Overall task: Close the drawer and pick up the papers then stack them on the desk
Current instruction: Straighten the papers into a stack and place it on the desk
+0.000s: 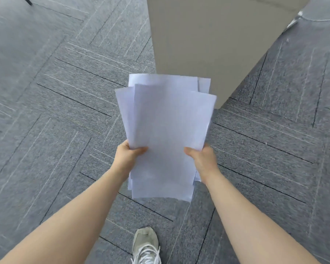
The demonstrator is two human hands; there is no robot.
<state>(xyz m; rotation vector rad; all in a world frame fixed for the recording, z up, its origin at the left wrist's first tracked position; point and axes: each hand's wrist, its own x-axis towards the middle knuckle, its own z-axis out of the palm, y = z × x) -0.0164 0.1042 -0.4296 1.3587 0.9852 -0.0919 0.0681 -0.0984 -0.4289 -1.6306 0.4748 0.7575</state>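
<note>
Several white papers (166, 126) form a loose, uneven bundle held out in front of me above the floor. My left hand (129, 156) grips the bundle's left edge, thumb on top. My right hand (200, 159) grips its right edge the same way. The sheets are fanned, with their corners out of line. Behind the papers stands a tall beige-grey panel (202, 44), the side of a piece of furniture. No drawer and no desk top is in view.
Grey carpet tiles (65, 92) with thin line patterns cover the floor all around. My grey sneaker (146, 244) with white laces stands at the bottom centre. A thin metal leg or rod (295, 19) shows at the top right beside the panel.
</note>
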